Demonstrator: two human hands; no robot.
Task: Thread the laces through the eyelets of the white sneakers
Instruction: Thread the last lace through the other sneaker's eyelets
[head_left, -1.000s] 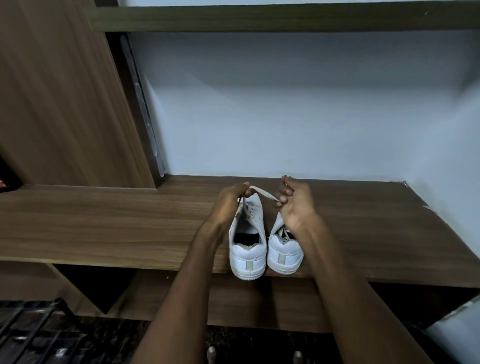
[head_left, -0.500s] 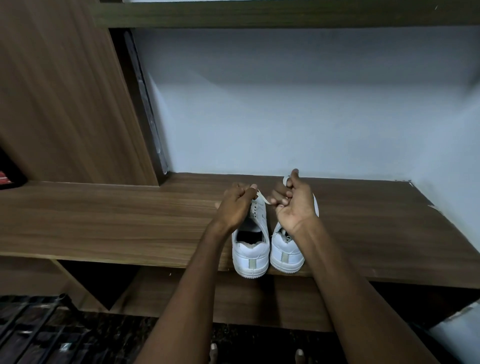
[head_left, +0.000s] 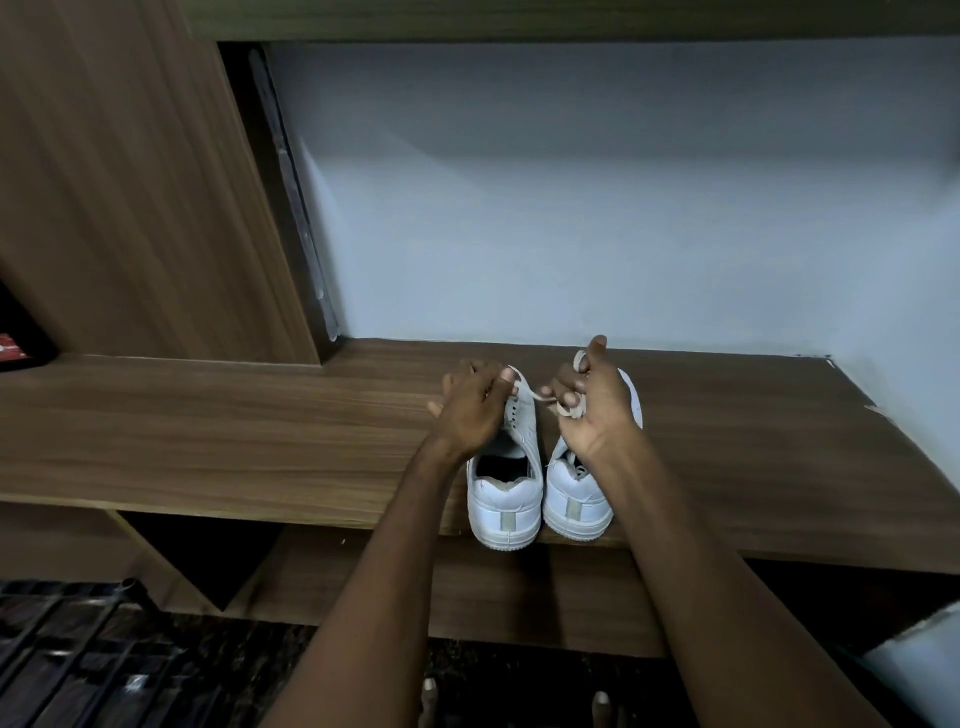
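Where the view is nearest, a dark metal rack (head_left: 67, 654) sits low at the left over a dark speckled floor (head_left: 498, 670). Beyond it runs a wood-grain tabletop (head_left: 208, 436), with a tall wooden panel (head_left: 130, 197) at the left and a pale blue wall (head_left: 597, 208) behind. No writing is legible anywhere. Two white sneakers (head_left: 506, 499) stand side by side at the tabletop's front edge, heels toward the viewer, each with a beige heel strip. The left hand (head_left: 470, 408) curls its fingers around the left shoe's eyelet area. The right hand (head_left: 592, 405) pinches a cream lace (head_left: 537, 396), looped round its fingers, stretched between both hands.
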